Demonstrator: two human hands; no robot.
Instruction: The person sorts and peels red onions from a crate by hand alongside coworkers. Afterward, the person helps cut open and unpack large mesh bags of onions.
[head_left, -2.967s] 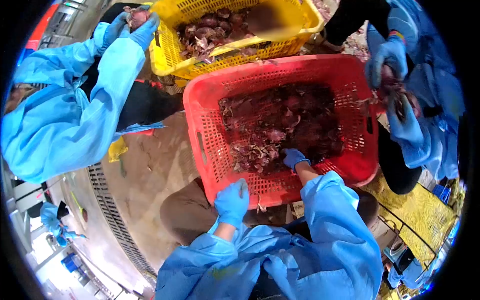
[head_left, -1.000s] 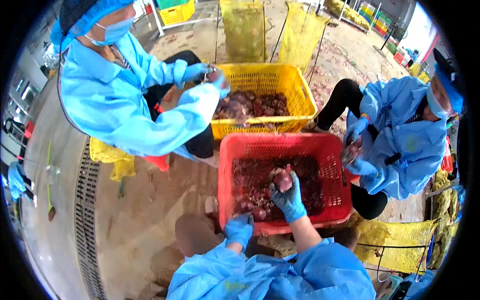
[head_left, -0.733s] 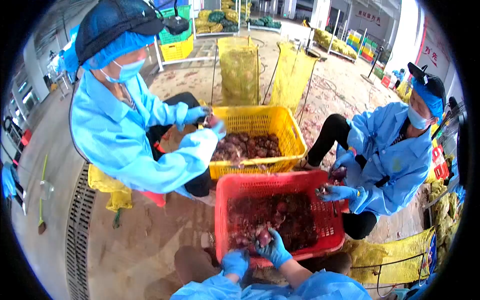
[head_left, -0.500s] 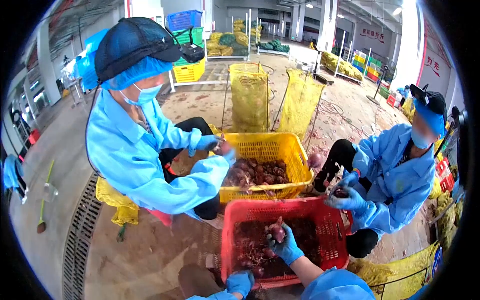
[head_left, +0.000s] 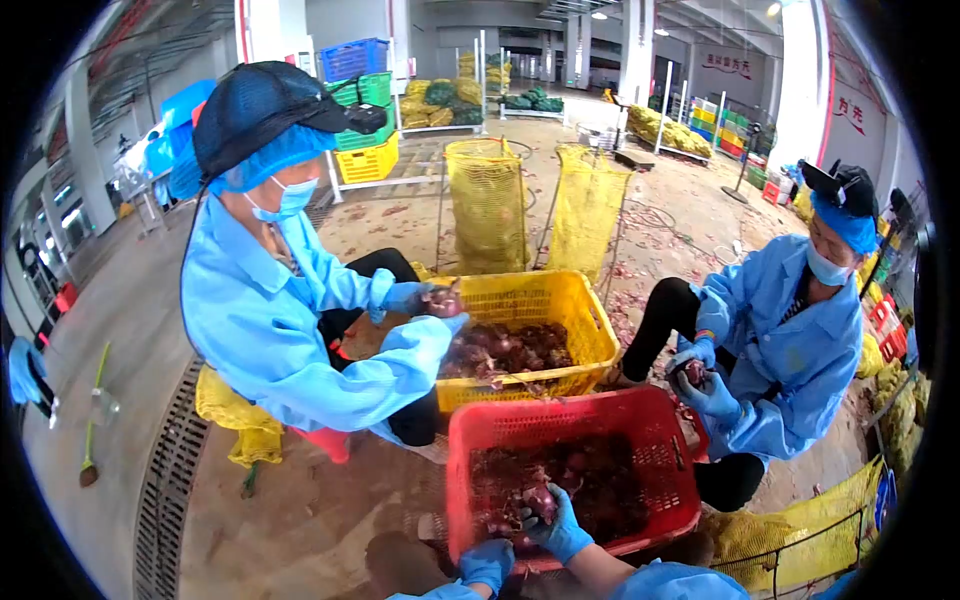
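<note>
Low in the view stands a red perforated crate with dark red onions in it. My right hand, in a blue glove, has its fingers round a red onion above the crate's near part. My left hand, also gloved, lies at the crate's near left corner; its fingers curl at the rim, and what they grip is hidden. Behind the red crate is a yellow crate holding more onions.
A co-worker sits at the left holding an onion, another at the right holds one too. Yellow mesh bags stand behind the crates. A floor drain and a broom lie left; yellow netting is at lower right.
The head view has tilted up from the crates to the room. My right hand, earlier down among the onions, came up with an onion and now holds it lower over the near side.
</note>
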